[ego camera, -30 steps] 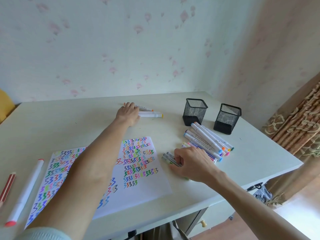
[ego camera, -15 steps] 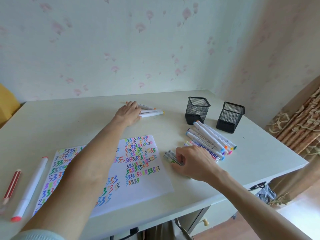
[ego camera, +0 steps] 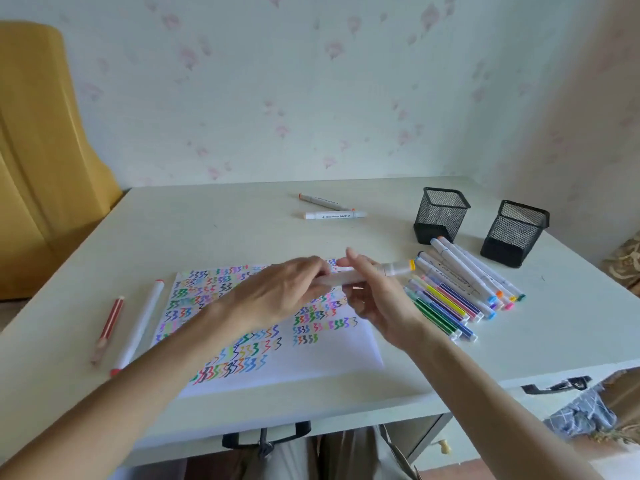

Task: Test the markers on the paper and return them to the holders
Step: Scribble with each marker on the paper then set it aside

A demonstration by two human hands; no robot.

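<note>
I hold a white marker with a yellow end (ego camera: 398,269) level above the paper (ego camera: 332,355), which is covered in coloured zigzag marks. My left hand (ego camera: 280,292) grips its left part and my right hand (ego camera: 374,299) grips its middle. Whether its cap is on I cannot tell. Two black mesh holders (ego camera: 440,216) (ego camera: 514,233) stand at the back right; no marker shows above their rims. A pile of several markers (ego camera: 460,289) lies in front of them. Two white markers (ego camera: 334,214) lie at the back centre.
A long white marker with a red tip (ego camera: 138,327) and a red pencil (ego camera: 109,327) lie left of the paper. A yellow chair back (ego camera: 41,150) stands at the left. The table's front edge (ego camera: 311,420) is close to me.
My left hand has come back from the two markers at the rear, and my right hand has left the pile. Both now hold one marker above the paper. The view has shifted left.
</note>
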